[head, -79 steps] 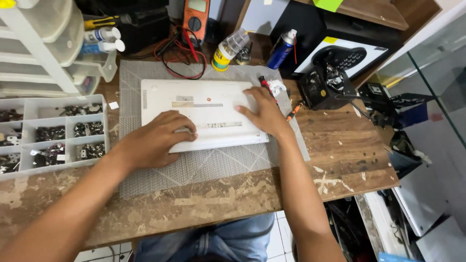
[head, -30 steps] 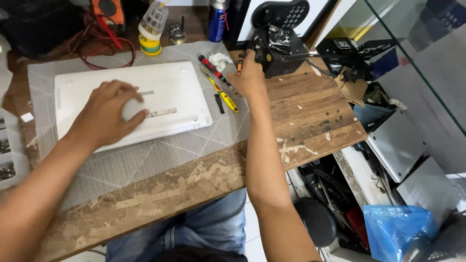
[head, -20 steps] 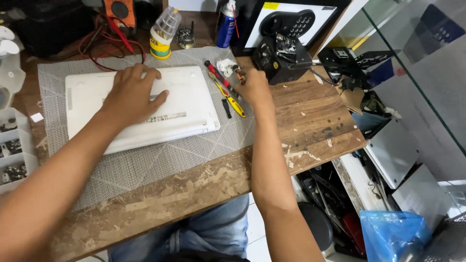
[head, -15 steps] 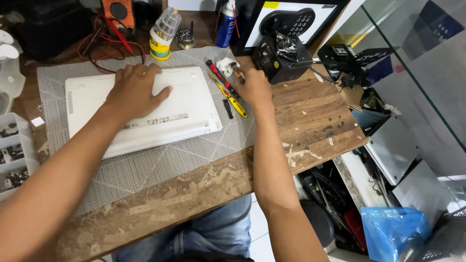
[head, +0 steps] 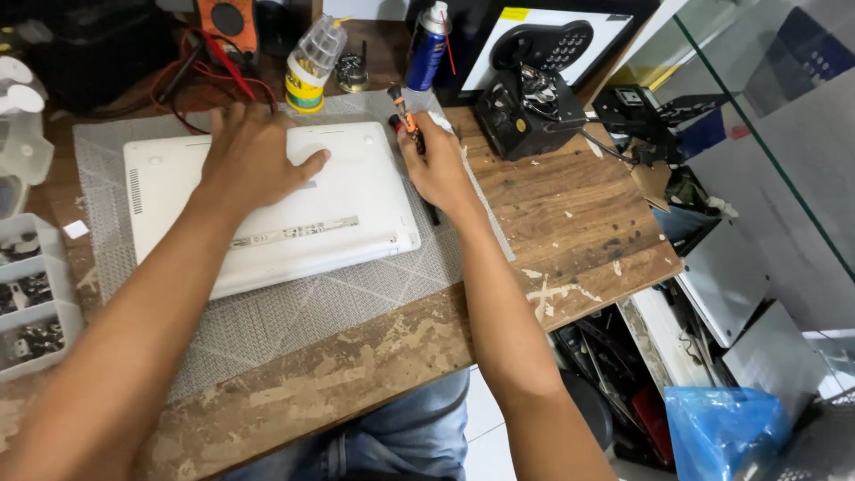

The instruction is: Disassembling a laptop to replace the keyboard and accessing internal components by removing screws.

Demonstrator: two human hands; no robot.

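White laptop (head: 267,200), closed and turned underside up, lies on a grey cutting mat (head: 294,312) near the middle of the wooden surface (head: 570,214). Our left hand (head: 254,160) rests flat on its base, fingers spread, palm down, closing on nothing. Our right hand (head: 436,165) sits just beside the laptop's right edge, over the mat. Its grip is closed around a small screwdriver (head: 405,120) with a red and black handle that sticks up past the fingers; we think a second dark tool lies under the palm, but the hand hides most of it. Behind the laptop stand a clear glue bottle (head: 312,62) and a blue spray can (head: 427,44). A black boxy device (head: 525,111) sits to the right of the hand. A compartment tray (head: 36,294) of small parts lies at the left edge.
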